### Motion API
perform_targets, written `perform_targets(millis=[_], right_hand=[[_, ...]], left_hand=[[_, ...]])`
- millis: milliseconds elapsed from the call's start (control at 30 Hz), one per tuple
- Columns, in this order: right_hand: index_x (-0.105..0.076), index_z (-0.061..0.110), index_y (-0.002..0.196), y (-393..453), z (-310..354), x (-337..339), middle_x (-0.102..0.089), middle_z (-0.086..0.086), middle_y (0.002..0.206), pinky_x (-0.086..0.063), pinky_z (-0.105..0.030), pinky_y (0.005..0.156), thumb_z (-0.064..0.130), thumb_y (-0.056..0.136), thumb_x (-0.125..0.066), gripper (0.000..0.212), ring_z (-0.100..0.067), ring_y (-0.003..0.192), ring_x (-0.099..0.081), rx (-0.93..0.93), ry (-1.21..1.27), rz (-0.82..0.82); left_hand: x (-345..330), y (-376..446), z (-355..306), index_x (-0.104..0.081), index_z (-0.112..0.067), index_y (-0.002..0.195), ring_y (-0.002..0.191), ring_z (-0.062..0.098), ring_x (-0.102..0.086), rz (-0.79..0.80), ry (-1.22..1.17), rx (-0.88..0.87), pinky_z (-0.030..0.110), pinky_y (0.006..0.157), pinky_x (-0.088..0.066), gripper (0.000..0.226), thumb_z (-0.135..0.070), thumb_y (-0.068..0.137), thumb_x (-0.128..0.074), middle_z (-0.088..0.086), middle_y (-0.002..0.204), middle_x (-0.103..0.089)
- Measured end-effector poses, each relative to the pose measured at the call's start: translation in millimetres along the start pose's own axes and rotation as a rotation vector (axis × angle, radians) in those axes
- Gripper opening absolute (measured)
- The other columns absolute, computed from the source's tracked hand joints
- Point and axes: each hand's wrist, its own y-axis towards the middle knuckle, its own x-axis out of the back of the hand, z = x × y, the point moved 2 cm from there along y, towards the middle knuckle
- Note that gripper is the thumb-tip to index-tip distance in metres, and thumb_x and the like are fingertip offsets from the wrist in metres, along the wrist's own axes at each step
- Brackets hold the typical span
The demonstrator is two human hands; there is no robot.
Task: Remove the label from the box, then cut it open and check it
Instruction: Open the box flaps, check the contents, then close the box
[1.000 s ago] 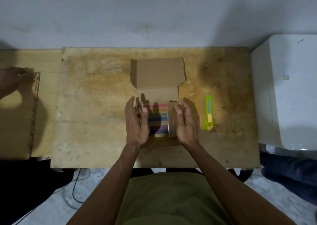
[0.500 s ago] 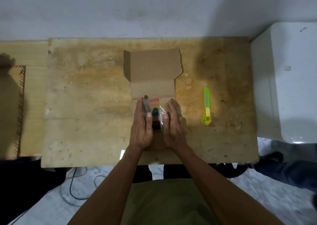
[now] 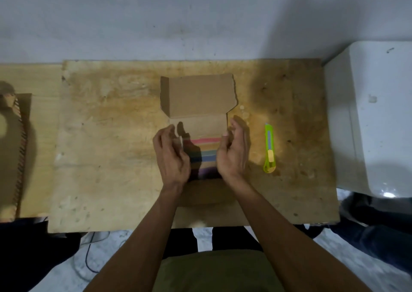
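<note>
Cardboard box (image 3: 198, 104) is positioned mid-table (image 3: 111, 135), lid open. Striped contents (image 3: 206, 152) are flanked by left hand (image 3: 172, 158) and right hand (image 3: 233, 153), held apart; grip cannot be told. Utility knife (image 3: 269, 149) is placed nearby.

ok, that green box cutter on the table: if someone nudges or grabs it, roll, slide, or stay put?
The box cutter lies flat and looks slab-sided, so it probably slides rather than rolls. Its slim plastic body suggests it is light. The worn wooden table looks rough, so likely little skidding.

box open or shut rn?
Open: the box lid flap is folded back toward the wall, striped contents exposed between both hands.
</note>
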Motion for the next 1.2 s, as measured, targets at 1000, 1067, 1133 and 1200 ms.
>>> perform_targets(millis=[1000, 1067, 1133, 1200], right_hand=[[-0.032, 0.032, 0.149, 51, -14, -26, -0.033, 0.006, 0.154, -0.021, -0.04, 0.118, 0.045, 0.1, -0.02, 0.052, -0.011, 0.142, -0.019, 0.158, -0.217, 0.235], [-0.038, 0.033, 0.145, 52, -18, -30, -0.042, 0.001, 0.147, -0.029, -0.042, 0.115, 0.046, 0.101, -0.021, 0.049, -0.012, 0.138, -0.028, 0.159, -0.189, 0.169], [-0.044, 0.027, 0.142, 51, -20, -37, -0.05, -0.002, 0.142, -0.037, -0.045, 0.108, 0.036, 0.103, -0.028, 0.043, -0.017, 0.132, -0.035, 0.234, -0.199, 0.096], [-0.048, 0.019, 0.14, 50, -22, -44, -0.054, -0.002, 0.141, -0.039, -0.044, 0.104, 0.026, 0.103, -0.033, 0.04, -0.022, 0.129, -0.04, 0.311, -0.229, 0.047]], left_hand=[[-23, 46, 26, -0.023, -0.028, 0.155, 0.144, 0.007, -0.027, 0.138, 0.084, -0.011, 0.024, 0.105, -0.015, 0.05, -0.035, 0.106, -0.022, -0.004, 0.156, -0.04], [-25, 46, 27, -0.029, -0.023, 0.155, 0.142, 0.009, -0.031, 0.115, 0.119, -0.033, 0.027, 0.103, -0.019, 0.05, -0.033, 0.105, -0.025, -0.003, 0.153, -0.044], [-29, 46, 27, -0.035, -0.021, 0.152, 0.141, 0.013, -0.035, 0.093, 0.152, -0.052, 0.037, 0.105, -0.025, 0.049, -0.032, 0.104, -0.03, -0.001, 0.151, -0.046], [-33, 45, 27, -0.039, -0.02, 0.149, 0.141, 0.015, -0.035, 0.084, 0.178, -0.054, 0.045, 0.108, -0.028, 0.047, -0.031, 0.103, -0.034, 0.002, 0.15, -0.046]])
